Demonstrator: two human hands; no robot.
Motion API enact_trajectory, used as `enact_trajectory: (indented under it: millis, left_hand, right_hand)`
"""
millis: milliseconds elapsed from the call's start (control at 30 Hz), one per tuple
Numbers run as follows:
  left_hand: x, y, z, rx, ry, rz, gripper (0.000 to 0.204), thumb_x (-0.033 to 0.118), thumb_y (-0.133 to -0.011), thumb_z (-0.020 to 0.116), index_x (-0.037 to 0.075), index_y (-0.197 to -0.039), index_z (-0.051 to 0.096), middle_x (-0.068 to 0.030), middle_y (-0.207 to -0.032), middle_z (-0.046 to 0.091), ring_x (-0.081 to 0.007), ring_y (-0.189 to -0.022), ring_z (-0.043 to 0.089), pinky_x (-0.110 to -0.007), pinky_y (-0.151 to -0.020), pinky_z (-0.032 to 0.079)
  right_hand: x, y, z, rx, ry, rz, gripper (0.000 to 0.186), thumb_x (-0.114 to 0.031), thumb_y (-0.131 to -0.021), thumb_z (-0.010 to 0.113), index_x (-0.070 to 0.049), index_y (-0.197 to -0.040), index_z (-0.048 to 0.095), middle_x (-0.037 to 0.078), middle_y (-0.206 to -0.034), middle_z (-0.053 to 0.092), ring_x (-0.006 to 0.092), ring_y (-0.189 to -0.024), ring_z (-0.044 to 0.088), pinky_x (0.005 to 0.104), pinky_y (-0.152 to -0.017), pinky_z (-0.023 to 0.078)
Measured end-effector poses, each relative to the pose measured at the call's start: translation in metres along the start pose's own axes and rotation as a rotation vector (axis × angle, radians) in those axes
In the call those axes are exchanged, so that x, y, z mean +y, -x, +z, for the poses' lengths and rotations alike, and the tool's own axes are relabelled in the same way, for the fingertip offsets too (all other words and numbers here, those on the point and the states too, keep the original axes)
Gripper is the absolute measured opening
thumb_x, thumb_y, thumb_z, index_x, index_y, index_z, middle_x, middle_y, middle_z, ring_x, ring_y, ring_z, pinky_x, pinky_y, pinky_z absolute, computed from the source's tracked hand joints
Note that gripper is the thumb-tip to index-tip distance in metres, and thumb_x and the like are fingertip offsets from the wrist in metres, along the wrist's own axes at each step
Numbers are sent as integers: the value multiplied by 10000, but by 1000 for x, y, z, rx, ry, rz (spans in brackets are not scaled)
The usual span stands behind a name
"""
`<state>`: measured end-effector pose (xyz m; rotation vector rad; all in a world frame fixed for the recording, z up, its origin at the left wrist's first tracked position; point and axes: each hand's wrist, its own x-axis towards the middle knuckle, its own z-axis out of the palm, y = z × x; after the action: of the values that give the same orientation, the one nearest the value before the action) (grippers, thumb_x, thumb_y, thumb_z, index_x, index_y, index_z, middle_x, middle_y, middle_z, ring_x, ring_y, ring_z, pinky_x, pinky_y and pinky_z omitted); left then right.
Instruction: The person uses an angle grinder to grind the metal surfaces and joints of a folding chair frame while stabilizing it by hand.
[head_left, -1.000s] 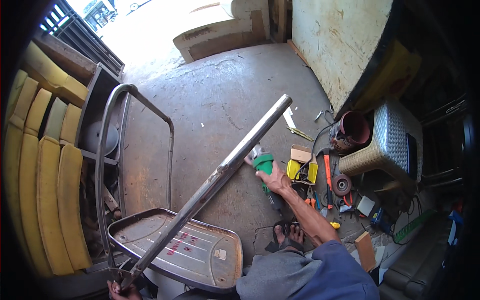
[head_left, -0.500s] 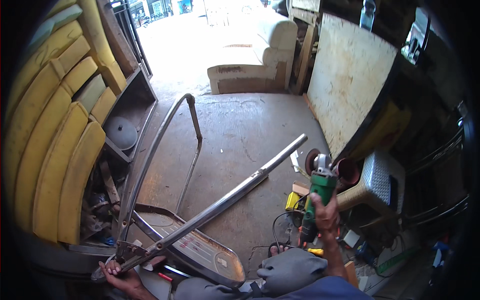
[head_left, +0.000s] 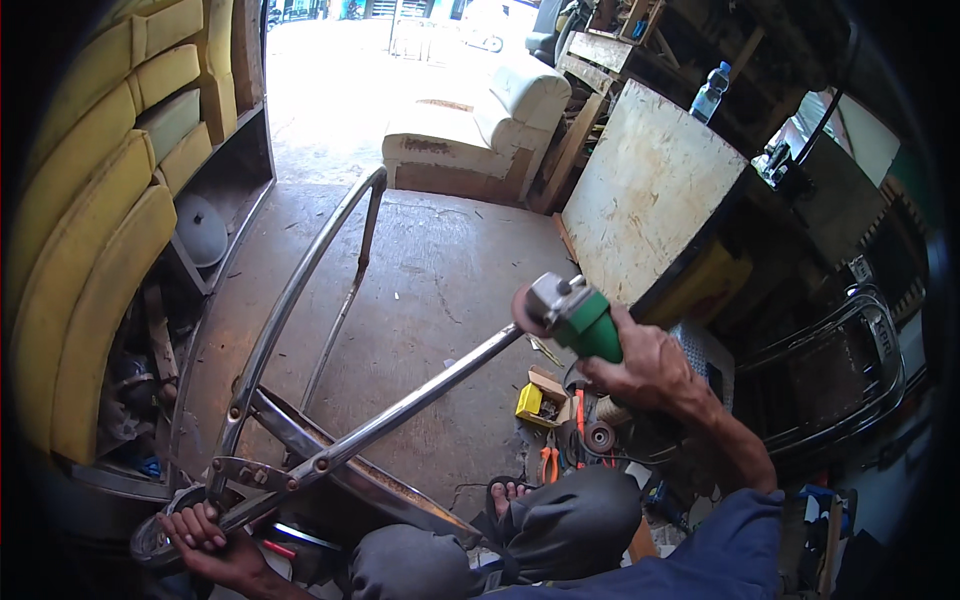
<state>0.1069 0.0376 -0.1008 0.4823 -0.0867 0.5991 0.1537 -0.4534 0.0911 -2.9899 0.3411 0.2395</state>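
Observation:
In my right hand is a green angle grinder, fingers wrapped round its body. The grinder's disc is at the upper end of a shiny metal tube; I cannot tell whether they touch. This tube belongs to a bent metal frame, perhaps a folding chair's, whose curved tube rises on the left. My left hand is closed round the frame's lower end, below a riveted bracket. A rusty-edged panel of the frame is seen nearly edge-on between the tubes and my knees.
Yellow foam pieces are stacked at left. A worn white armchair stands at the doorway. At right are a stained board with a plastic bottle on it, a yellow box, pliers and black metal frames.
My right hand has lifted the grinder and swung it left to the tube's end, its head now turned leftward. The frame has tilted, so its panel shows nearly edge-on. My left hand keeps its hold.

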Motion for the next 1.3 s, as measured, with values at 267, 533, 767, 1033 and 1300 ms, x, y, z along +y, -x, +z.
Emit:
enact_trajectory:
  millis: [267,533,767,1033,1300]
  left_hand:
    - [3,0,-4,93,-24,20,442,213,-1152,290,154,-715,269,11,-625,234,-105,-534,195,-248,-762,404]
    - [0,3,-6,-14,27,6,431,213,-1157,257,149,-731,272,8,-645,246,-105,-561,229,-253,-768,407]
    - [4,-2,-11,-45,33,-45,434,215,-1159,246,150,-734,307,2,-640,253,-106,-554,260,-262,-754,414]
    - [0,3,-6,-47,5,5,433,225,-1159,239,150,-741,324,9,-628,266,-104,-538,260,-263,-723,417]
    - [-2,5,-6,-55,31,-1,418,212,-1156,243,147,-752,330,9,-629,267,-95,-543,259,-261,-724,403]
  right_hand:
    - [-27,-9,-16,-52,93,64,819,-495,-860,678,58,-1406,418,332,-990,710,503,-948,706,542,-886,551]
    - [-53,-19,-41,-158,256,35,779,-534,-861,656,2,-1383,440,320,-1025,707,485,-962,706,521,-894,552]
    - [-64,-36,-43,-244,316,-58,780,-547,-853,682,-15,-1379,460,310,-1001,707,473,-942,706,530,-875,552]
    - [-63,-27,-41,-234,152,16,808,-564,-836,684,-8,-1383,474,289,-1010,716,419,-952,725,489,-868,560]
    - [-17,-14,-11,-38,49,80,858,-560,-818,700,-2,-1418,446,332,-1020,711,496,-963,712,529,-903,552]
